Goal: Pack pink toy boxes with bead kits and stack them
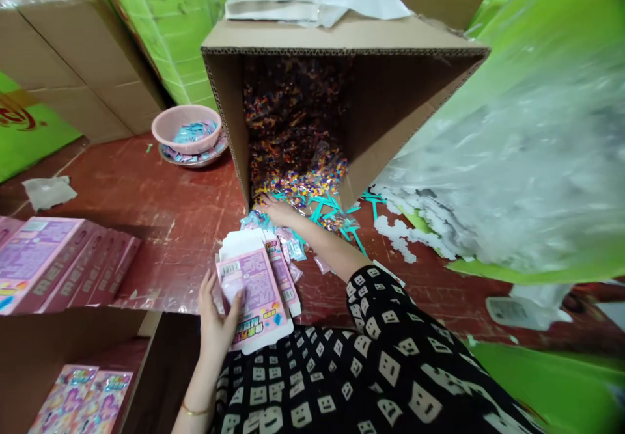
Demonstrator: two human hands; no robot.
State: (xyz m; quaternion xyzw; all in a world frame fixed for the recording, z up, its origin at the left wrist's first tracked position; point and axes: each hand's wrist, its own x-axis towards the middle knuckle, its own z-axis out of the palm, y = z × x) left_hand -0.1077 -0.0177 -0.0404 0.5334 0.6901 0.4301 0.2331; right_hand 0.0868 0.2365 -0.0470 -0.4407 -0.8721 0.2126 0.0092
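Note:
My left hand [218, 317] is closed on a pink printed box [249, 291], thumb over its front, with white end flaps sticking out at both ends. Another pink box [283, 271] lies partly behind it. My right hand [276, 211] reaches to the lower left corner of a large carton's mouth, among bags of multicoloured beads [312, 177]. Its fingertips blend into the packets, so their grip is unclear. Small blue and pink sachets [295, 248] lie just below that hand. Turquoise plastic tools [325, 207] are scattered to its right.
The large carton [351, 34] lies on its side on the red table [185, 206]. A pink bowl [166, 128] of sachets stands left of it. Finished-looking pink boxes [68, 258] line the left edge. White plastic pieces [398, 235] lie right, beside a green bag. An open carton [141, 369] sits below left.

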